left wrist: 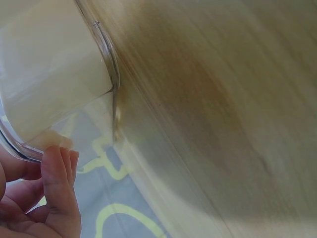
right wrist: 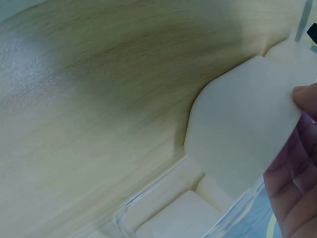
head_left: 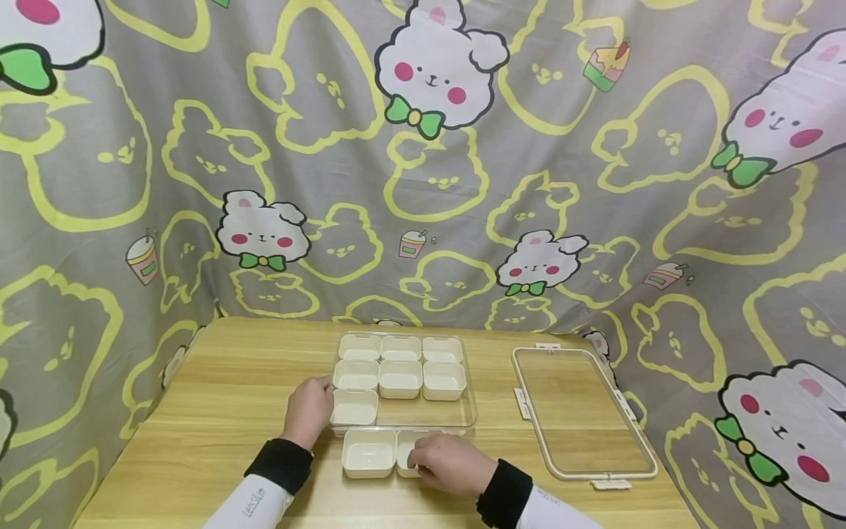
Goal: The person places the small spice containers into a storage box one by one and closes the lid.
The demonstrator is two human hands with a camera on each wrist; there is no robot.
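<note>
A clear tray (head_left: 429, 414) holds several small cream boxes (head_left: 400, 378) in rows, with bare floor at its front middle and right. My left hand (head_left: 311, 411) grips the tray's left edge near the front; its fingers (left wrist: 59, 188) curl against the clear rim in the left wrist view. In front of the tray, my right hand (head_left: 452, 464) pinches the wall of a cream box (right wrist: 242, 119) between thumb and fingers, covering much of it in the head view. Another cream box (head_left: 369, 454) stands immediately left of that one.
To the right lies a clear lid (head_left: 581, 411) with a white rim and side clips. Everything rests on a wooden table (head_left: 231, 389). A grey patterned curtain (head_left: 357, 176) hangs behind it and along both sides.
</note>
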